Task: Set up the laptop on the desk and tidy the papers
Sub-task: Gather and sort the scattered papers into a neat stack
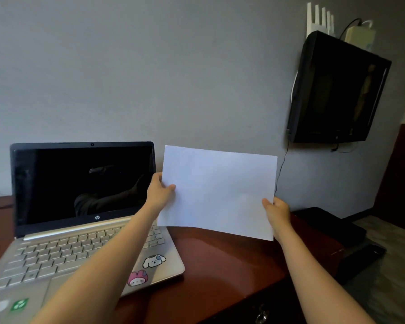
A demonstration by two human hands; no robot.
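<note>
Two hands hold the blank white sheet of paper (pixel 218 192) upright at centre frame, above the glossy reddish-brown wooden desk (pixel 220 265). The left hand (pixel 159 192) pinches its left edge, thumb in front; the right hand (pixel 277 206) pinches the lower right edge likewise. The open silver laptop with its dark screen (pixel 80 206) sits lower left. Best to keep both pinches level and lower the bottom edge onto bare wood right of the laptop.

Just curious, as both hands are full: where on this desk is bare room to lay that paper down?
Bare desk lies right of the laptop, below the held paper, out to the desk's right edge. The left side is crowded: the laptop fills it.
</note>
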